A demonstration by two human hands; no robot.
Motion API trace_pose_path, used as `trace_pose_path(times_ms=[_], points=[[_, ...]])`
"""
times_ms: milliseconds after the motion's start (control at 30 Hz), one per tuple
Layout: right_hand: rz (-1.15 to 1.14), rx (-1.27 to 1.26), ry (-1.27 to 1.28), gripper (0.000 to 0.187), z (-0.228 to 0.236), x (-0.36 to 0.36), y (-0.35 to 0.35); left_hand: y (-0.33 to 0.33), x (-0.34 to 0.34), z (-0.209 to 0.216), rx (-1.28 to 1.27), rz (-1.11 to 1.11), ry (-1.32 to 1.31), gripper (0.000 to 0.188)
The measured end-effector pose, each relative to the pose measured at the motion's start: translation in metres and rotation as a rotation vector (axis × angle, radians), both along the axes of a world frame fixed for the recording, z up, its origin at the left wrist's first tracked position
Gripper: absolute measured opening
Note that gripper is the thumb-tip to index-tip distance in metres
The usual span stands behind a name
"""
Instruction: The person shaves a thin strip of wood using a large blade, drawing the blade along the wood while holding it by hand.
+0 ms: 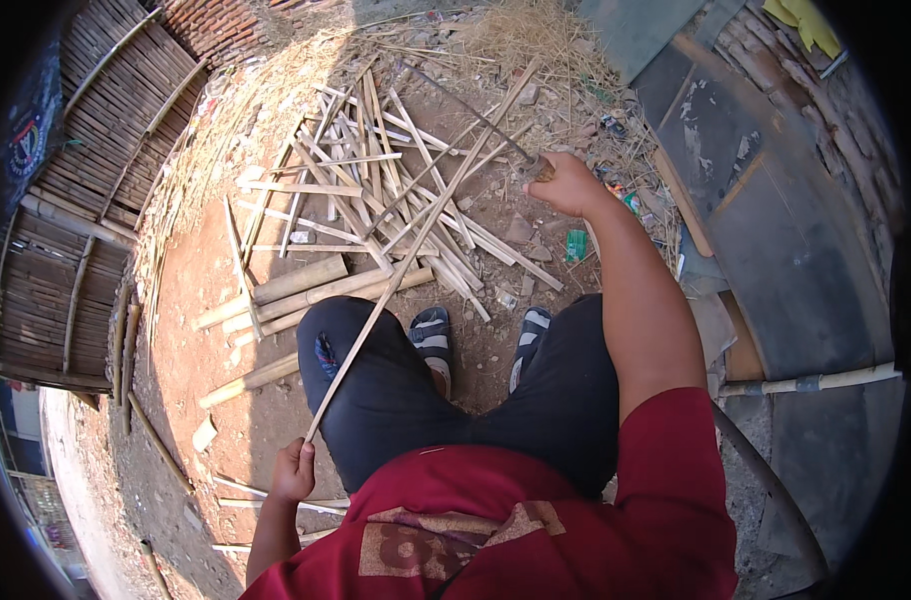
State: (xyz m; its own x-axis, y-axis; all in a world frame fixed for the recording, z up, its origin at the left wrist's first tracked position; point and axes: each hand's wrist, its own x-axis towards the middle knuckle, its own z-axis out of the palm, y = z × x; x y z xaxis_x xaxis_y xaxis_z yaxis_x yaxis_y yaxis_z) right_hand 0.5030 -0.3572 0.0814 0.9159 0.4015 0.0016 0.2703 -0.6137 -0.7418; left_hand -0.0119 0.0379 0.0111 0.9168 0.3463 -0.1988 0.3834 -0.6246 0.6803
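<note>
My left hand (294, 472) grips the near end of a long thin bamboo strip (416, 245) that runs up and right across my left knee, over the pile of split bamboo. My right hand (566, 183) is stretched out ahead and closed on the wooden handle of a long dark blade (466, 105), which points up and left above the pile. The blade crosses the strip's far part; whether they touch I cannot tell.
A heap of split bamboo slats (376, 190) and thicker bamboo pieces (306, 290) lies on the red dirt before my sandalled feet (434, 335). A woven bamboo panel (86, 170) stands at left. Brick wall and dark sheets (776, 200) are at right, dry straw behind.
</note>
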Motion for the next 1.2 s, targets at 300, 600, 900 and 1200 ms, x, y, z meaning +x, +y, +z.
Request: trace_pose_path(times_ms=[300, 600, 900, 1200], points=[[0.592, -0.429, -0.384, 0.04, 0.046, -0.083, 0.055, -0.005, 0.005, 0.012, 0.054, -0.001, -0.029, 0.05], [0.077, 0.066, -0.128, 0.033, -0.006, -0.01, -0.002, 0.008, -0.001, -0.007, -0.146, 0.071, 0.019, 0.049], [0.228, -0.116, 0.189, 0.037, 0.001, -0.01, 0.001, 0.012, 0.008, 0.001, -0.208, 0.025, 0.121, 0.054], [0.412, -0.346, -0.249, 0.032, 0.038, -0.062, 0.055, 0.015, 0.002, -0.01, -0.318, 0.1, 0.096, 0.052]])
